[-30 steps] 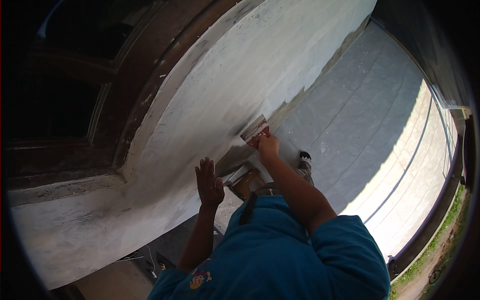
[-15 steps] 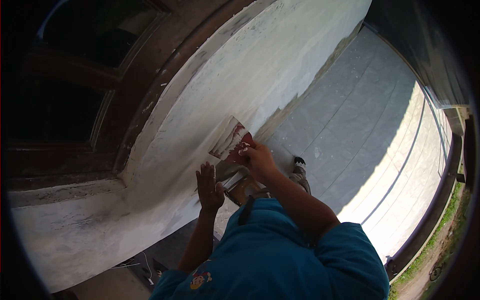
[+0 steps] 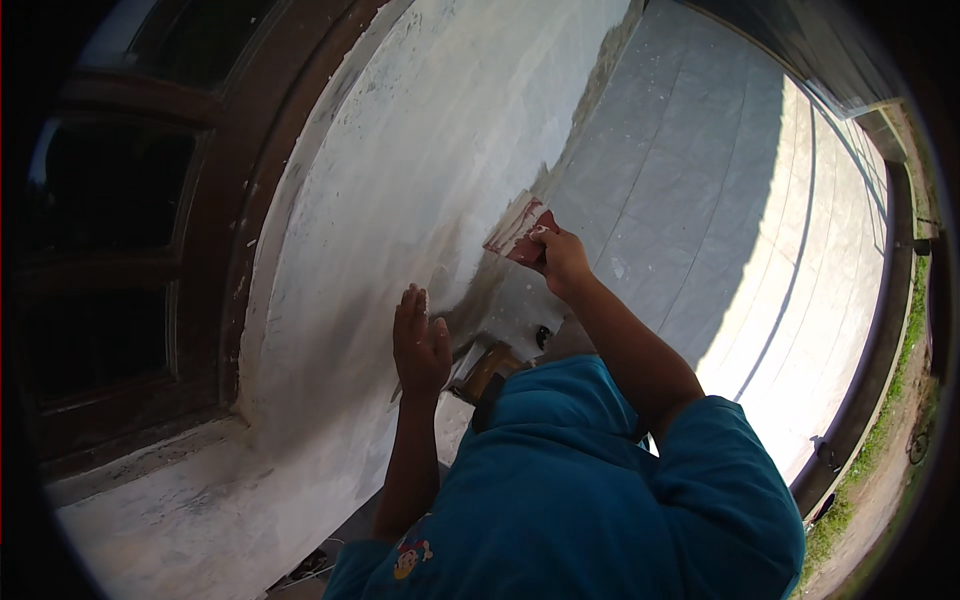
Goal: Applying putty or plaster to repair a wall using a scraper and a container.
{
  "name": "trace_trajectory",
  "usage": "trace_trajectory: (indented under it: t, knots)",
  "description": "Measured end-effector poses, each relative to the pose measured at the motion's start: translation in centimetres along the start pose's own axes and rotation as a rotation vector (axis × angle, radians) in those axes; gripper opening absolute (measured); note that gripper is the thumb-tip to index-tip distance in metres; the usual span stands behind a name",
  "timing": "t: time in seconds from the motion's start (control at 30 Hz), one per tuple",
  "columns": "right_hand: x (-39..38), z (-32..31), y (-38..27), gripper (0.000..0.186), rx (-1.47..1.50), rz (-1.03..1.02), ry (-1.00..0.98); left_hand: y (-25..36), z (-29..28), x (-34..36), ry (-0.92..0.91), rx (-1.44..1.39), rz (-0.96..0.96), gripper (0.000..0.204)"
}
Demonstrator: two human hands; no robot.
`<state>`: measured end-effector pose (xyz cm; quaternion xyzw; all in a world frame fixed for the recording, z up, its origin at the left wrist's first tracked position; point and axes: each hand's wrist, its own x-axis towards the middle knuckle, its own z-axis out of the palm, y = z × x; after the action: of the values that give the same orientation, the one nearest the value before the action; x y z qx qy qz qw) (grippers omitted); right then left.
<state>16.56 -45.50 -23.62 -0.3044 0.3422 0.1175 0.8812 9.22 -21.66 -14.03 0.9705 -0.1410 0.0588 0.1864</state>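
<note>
A putty knife (image 3: pixel 518 226) with a wide red blade smeared in white filler is gripped in my right hand (image 3: pixel 566 262), close to the pale, patchy plastered wall (image 3: pixel 400 150) along a grey band at its foot. Whether the blade touches the plaster is hard to tell. My left hand (image 3: pixel 422 345) is open, fingers stretched upward and dusted with white, lying at or just over the wall surface below and left of the blade.
A dark wooden frame with glass panes (image 3: pixel 110 190) is set in the wall at left. Grey tiled floor (image 3: pixel 660 200), partly sunlit, spreads to the right, edged by a dark rail and grass. A brown object (image 3: pixel 480 372) and a dark shoe (image 3: pixel 543 338) show below my hands.
My right hand first swung the knife down-left toward my left hand, then back up and right. My left hand stays open by the wall. The view has turned, shifting the wall and floor in frame.
</note>
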Motion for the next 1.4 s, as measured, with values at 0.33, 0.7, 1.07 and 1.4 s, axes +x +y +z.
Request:
trace_trajectory:
  t: [0.33,0.7,1.07,1.4]
  knots:
    - [6.9,4.9,-4.9,0.024,-0.231,-0.162,-0.029,2.3,1.0,7.0,0.050,0.220,0.142,0.051]
    - [3.7,5.8,-0.8,0.025,-0.818,-0.514,-0.164,2.3,1.4,9.4,0.214,0.236,0.106,0.055]
    - [4.1,9.4,1.8,0.037,-0.928,-0.599,-0.149,2.8,1.6,9.4,0.199,0.249,0.101,0.056]
    - [8.1,3.2,-1.3,0.036,-0.984,-0.632,0.141,2.0,1.3,7.3,0.154,0.225,0.097,0.058]
